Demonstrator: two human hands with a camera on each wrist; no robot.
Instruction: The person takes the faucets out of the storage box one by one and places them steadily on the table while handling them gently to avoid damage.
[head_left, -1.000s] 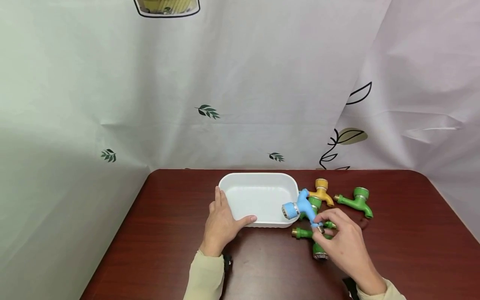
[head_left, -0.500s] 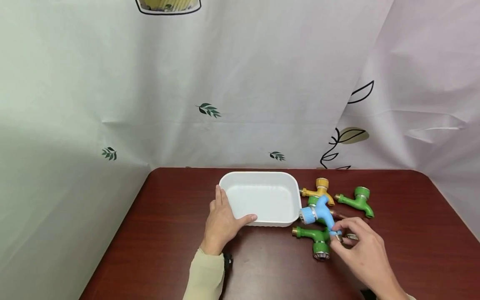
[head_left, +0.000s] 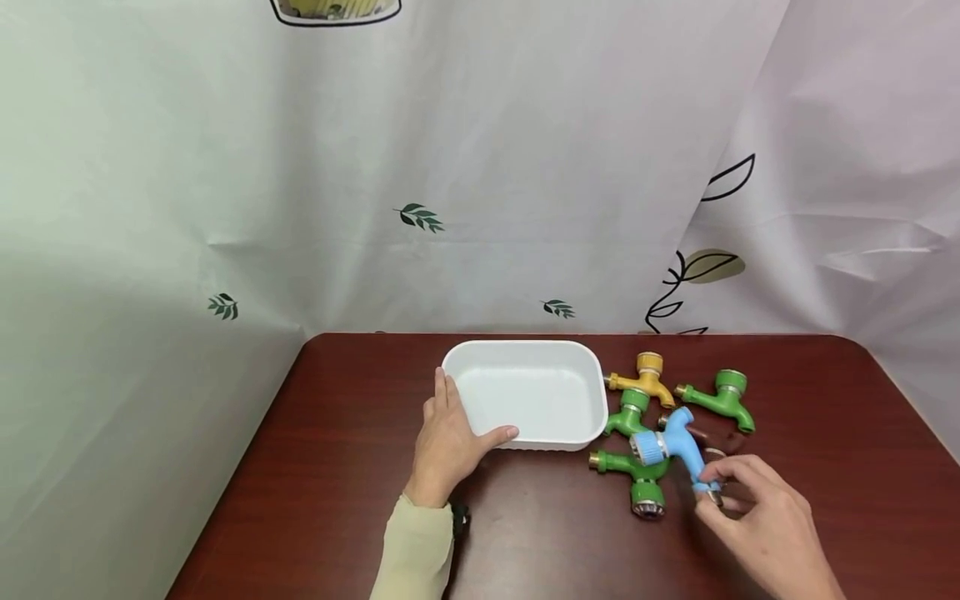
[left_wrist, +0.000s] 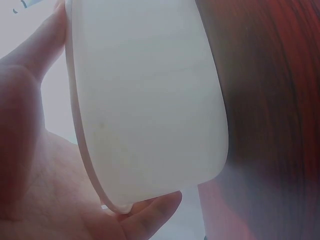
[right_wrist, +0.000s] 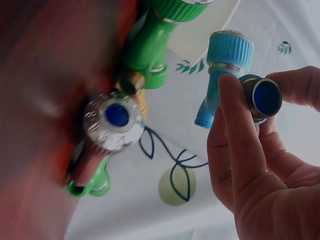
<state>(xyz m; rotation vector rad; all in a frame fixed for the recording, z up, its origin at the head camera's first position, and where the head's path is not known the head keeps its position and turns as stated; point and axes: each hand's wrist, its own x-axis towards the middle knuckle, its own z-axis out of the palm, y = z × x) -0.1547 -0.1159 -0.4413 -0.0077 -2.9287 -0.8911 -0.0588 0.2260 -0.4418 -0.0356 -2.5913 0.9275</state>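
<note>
A white plastic basin (head_left: 525,400) stands on the table. My left hand (head_left: 446,450) holds it at the near left corner, thumb over the near rim and fingers along the left side. The left wrist view shows a fingertip under the basin's rim (left_wrist: 80,120). My right hand (head_left: 765,512) pinches a light-blue tap (head_left: 678,442) by its threaded inlet. This tap is raised above the others, its ribbed knob pointing left. In the right wrist view its open inlet end (right_wrist: 266,97) faces the camera.
Right of the basin lie a yellow tap (head_left: 643,382), a green tap (head_left: 722,400) and more green taps (head_left: 633,479). A dark red tap (right_wrist: 92,160) is partly hidden behind the blue one in the head view. A printed cloth (head_left: 480,167) hangs behind the table.
My right hand has carried the blue tap to the right and toward me, away from the basin's rim. My left hand stays on the basin.
</note>
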